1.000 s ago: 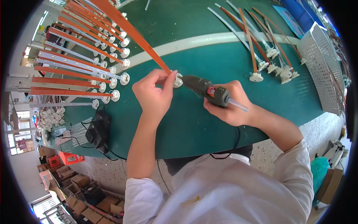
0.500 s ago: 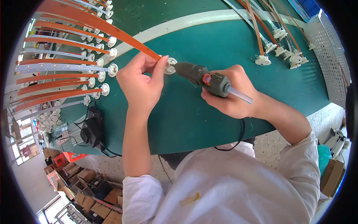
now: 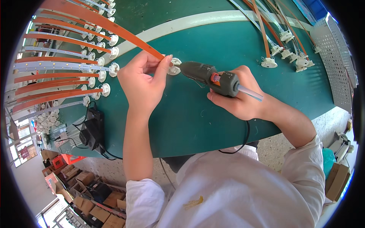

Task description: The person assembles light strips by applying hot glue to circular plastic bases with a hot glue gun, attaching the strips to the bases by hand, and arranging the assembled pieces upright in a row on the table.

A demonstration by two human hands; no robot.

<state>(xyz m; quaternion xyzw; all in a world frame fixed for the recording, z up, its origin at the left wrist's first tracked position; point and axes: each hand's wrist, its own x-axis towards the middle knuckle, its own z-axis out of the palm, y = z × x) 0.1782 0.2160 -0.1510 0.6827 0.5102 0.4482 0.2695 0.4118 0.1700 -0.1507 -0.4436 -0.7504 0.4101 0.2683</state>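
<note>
My left hand (image 3: 143, 81) pinches the near end of a long orange strip (image 3: 95, 21) where it joins a small white round base (image 3: 175, 67) on the green table (image 3: 213, 125). My right hand (image 3: 238, 99) grips a dark grey glue gun (image 3: 211, 76) with a clear glue stick out of its back. The gun's nozzle touches the white base right beside my left fingertips.
Several orange and white strips with white round bases (image 3: 76, 64) lie fanned out at the left. More such strips (image 3: 283, 38) lie at the far right, beside a perforated metal panel (image 3: 336, 49). A black power box (image 3: 91, 131) sits at the table's near left edge. Cardboard boxes (image 3: 81, 190) stand on the floor.
Both hands and the glue gun have shifted slightly down and toward me in view; the nozzle stays at the white base and the grips are unchanged.
</note>
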